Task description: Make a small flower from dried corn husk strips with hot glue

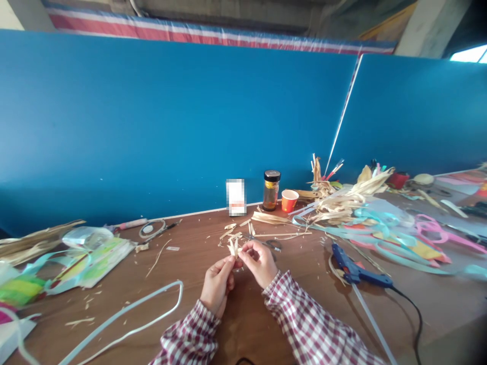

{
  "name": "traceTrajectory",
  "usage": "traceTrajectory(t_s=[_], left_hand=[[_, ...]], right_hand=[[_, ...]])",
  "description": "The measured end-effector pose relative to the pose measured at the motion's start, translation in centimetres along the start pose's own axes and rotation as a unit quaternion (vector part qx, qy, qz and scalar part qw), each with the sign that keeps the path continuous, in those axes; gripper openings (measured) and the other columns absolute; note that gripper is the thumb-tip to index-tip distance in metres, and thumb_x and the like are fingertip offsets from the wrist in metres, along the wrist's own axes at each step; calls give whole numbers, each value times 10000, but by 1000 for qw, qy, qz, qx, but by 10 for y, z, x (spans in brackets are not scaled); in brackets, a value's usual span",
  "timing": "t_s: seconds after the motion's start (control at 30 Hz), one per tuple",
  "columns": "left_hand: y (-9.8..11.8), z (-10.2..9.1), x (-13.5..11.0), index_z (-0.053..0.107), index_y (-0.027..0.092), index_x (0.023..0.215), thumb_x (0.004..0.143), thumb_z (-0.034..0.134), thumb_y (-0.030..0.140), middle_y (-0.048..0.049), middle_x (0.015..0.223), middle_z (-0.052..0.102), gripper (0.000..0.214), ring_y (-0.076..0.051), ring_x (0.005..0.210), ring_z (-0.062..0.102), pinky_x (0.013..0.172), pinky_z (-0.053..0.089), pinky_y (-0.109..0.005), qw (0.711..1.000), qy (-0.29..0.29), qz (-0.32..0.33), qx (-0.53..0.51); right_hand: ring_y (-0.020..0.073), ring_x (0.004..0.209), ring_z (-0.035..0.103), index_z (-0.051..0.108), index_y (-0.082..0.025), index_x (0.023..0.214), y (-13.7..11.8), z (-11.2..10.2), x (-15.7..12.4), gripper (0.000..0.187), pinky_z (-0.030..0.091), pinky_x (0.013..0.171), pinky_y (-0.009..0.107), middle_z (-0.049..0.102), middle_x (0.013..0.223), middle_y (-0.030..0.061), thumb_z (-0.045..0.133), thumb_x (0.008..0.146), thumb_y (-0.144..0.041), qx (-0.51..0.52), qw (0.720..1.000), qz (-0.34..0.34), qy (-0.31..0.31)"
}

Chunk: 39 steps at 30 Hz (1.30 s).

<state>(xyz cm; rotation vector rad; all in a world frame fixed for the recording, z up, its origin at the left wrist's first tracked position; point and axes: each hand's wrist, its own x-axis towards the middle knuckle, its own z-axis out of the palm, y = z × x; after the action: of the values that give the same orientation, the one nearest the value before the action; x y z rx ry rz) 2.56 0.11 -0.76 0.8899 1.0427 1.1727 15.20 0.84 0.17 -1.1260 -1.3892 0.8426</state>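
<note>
My left hand (216, 281) and my right hand (259, 261) meet over the brown table (190, 268), both in checked red-and-white sleeves. Their fingertips pinch a small bundle of pale dried husk strips (233, 248), which stands up between them. The left hand grips the bundle from below, the right hand from the right side. Loose husk scraps (232, 232) lie just beyond the hands, and scissors (271, 245) are partly hidden behind the right hand.
A blue glue gun (352, 268) with a black cable lies to the right. A jar (271, 190) and an orange cup (289, 200) stand by the blue partition (171, 126). Husks and coloured ribbons (380, 223) fill the right side, packets (91, 258) the left, a white cord (125, 314) in front.
</note>
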Motion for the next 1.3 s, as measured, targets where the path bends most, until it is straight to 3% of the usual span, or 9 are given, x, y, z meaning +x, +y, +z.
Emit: traceTrajectory(t_s=[0.13,0.3,0.43,0.67,0.9,1.07,1.3], left_hand=[[0,-3,4,674,113,788,587,698,448,-30,668,633,391,-29,377,362,341,275,-173,999,45,21,-4],[-4,-14,11,670,107,679,585,677,501,-20,523,605,405,-55,343,391,333,279,-181,987,88,37,131],[-9,-23,16,671,128,640,615,648,504,30,350,485,378,-98,325,417,343,292,-195,960,70,59,263],[-15,-29,19,701,132,743,685,574,453,19,362,512,350,-119,326,453,344,317,-207,949,47,49,309],[-5,-18,13,665,122,867,664,622,466,-12,588,624,402,-70,355,431,333,309,-184,980,53,82,171],[1,-7,5,668,87,785,665,635,485,-21,555,614,417,-26,314,342,312,251,-165,994,-22,38,99],[3,-5,2,660,102,767,569,739,407,-3,560,608,372,-9,330,351,310,239,-142,998,-43,-36,29]], right_hand=[[120,550,508,567,-189,728,2,-1,1,185,406,492,223,565,649,-3,576,768,-369,-13,1000,-4,18],[119,526,471,559,-191,744,9,-4,4,206,371,474,221,544,612,-8,566,771,-395,-9,999,5,36],[118,527,462,555,-184,751,9,-6,5,202,361,471,219,534,602,-7,571,768,-385,2,999,7,36],[114,519,463,560,-184,759,12,-5,5,216,355,461,215,542,609,-8,575,766,-399,-5,999,11,33],[104,519,468,560,-183,761,9,-6,5,187,368,470,205,550,622,-11,570,780,-369,-6,1000,1,8],[104,546,505,572,-168,746,1,-5,5,153,397,497,203,571,655,-6,582,769,-319,-14,1000,-19,-1],[103,554,535,579,-168,751,-1,-4,6,116,437,512,206,593,664,-5,570,767,-283,-41,999,-9,4]])
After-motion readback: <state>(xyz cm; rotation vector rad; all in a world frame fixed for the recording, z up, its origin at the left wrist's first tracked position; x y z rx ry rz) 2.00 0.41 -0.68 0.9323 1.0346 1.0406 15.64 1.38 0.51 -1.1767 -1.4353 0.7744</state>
